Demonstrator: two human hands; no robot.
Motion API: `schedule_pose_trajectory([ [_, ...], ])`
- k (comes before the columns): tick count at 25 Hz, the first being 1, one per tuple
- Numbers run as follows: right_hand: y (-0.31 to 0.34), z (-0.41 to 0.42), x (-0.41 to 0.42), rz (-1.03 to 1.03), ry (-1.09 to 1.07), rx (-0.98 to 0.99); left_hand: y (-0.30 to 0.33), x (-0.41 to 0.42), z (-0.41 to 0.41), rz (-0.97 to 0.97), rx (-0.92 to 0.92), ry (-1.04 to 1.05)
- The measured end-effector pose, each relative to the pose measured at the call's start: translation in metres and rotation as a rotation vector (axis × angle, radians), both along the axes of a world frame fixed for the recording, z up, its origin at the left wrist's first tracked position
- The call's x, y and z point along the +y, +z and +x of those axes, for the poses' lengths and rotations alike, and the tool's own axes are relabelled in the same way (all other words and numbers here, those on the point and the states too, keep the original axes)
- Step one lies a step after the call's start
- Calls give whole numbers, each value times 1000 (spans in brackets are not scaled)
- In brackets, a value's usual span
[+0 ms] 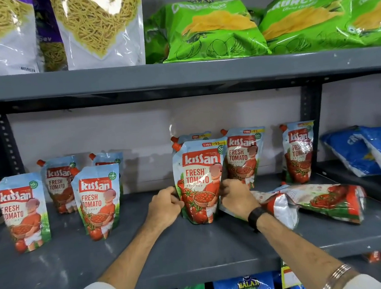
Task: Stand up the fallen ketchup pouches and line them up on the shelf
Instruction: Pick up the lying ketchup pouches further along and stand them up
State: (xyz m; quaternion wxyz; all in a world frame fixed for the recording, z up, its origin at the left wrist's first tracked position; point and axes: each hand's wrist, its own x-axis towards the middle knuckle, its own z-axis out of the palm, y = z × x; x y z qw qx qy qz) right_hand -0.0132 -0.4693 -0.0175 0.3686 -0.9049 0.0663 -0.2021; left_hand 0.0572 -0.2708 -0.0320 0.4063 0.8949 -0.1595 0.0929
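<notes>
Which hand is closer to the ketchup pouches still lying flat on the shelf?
Right. The right hand grips the right edge of the upright pouch, directly beside the fallen pouches. The left hand holds that pouch's left edge, farther away.

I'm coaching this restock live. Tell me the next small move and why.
Probably let go of the upright pouch and reach for the fallen pouches. Left hand and right hand grip its sides, and it already stands on the shelf; the fallen ones lie flat just right of it.
</notes>
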Motion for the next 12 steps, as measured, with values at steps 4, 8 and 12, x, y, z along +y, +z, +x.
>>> schedule_pose_trajectory([
  [4, 4, -14, 4, -376, -56, 220, 2, 12, -25, 76, -102, 101],
  [8, 2, -26, 13, -891, -224, 453, 0, 16, -51, 178, -22, -175],
  [12, -14, -29, 15, -1054, -305, 237, -7, -13, -66, 236, -5, -345],
])
